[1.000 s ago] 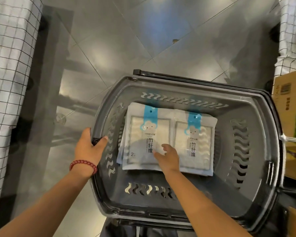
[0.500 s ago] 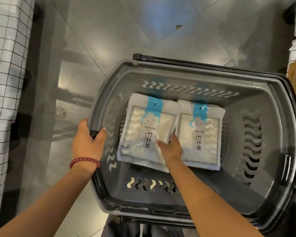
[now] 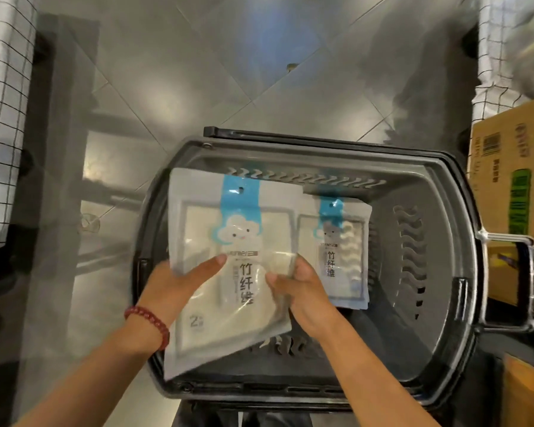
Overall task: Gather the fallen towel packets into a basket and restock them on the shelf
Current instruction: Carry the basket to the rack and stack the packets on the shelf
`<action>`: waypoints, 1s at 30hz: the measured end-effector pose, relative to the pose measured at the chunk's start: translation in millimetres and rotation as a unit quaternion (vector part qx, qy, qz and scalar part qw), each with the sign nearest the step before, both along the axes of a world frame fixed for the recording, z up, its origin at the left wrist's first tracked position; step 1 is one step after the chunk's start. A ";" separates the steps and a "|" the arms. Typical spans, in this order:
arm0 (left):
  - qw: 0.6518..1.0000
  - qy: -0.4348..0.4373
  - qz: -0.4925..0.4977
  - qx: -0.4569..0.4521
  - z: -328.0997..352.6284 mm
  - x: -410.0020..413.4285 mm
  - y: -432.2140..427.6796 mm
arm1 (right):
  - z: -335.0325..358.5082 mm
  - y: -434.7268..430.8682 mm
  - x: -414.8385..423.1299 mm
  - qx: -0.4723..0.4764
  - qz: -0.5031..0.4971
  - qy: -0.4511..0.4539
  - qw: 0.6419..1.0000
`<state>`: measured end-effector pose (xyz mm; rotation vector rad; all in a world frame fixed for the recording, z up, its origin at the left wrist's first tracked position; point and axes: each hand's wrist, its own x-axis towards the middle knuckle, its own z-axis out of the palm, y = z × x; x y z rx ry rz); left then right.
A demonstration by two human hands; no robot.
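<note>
Left hand (image 3: pixel 179 282) and right hand (image 3: pixel 296 288) both grip the flat clear-film towel packet with blue cloud header (image 3: pixel 238 241), one at each side edge, left thumb on its face. It is held over the left half of the dark grey plastic basket (image 3: pixel 444 303), overlapping the near-left corner. Judged light, soft-filled and slick; the film bows, so the side edges suit best. A second matching packet (image 3: pixel 342 251) lies on the basket floor. A brown cardboard box (image 3: pixel 506 167) stands beyond the right rim.

There are two white-and-blue plastic towel packets (image 3: pixel 204 211) (image 3: pixel 349 241) and one dark grey plastic basket (image 3: pixel 321 148). There is one printed brown cardboard box (image 3: pixel 506 155).
</note>
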<state>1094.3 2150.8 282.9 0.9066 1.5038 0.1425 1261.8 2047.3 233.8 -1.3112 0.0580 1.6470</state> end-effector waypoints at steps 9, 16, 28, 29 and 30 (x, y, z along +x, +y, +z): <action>0.995 0.095 0.017 0.030 -32.2 10.3 1.3 | -66.7 -7.6 47.0 -0.274 0.083 -0.415 0.864; 0.989 0.141 -0.039 0.028 -52.8 22.3 -6.5 | -108.9 -47.0 99.9 -0.451 0.228 -0.384 0.773; 0.985 0.166 -0.054 -0.001 -63.9 34.4 3.4 | -105.6 -48.2 64.1 -0.353 0.095 -0.528 0.766; 0.985 0.166 -0.047 -0.006 -63.0 35.7 3.8 | -99.9 -50.1 62.5 -0.317 0.080 -0.524 0.786; 0.986 0.164 -0.043 -0.011 -61.8 37.4 4.0 | -93.2 -52.6 60.9 -0.281 0.065 -0.518 0.805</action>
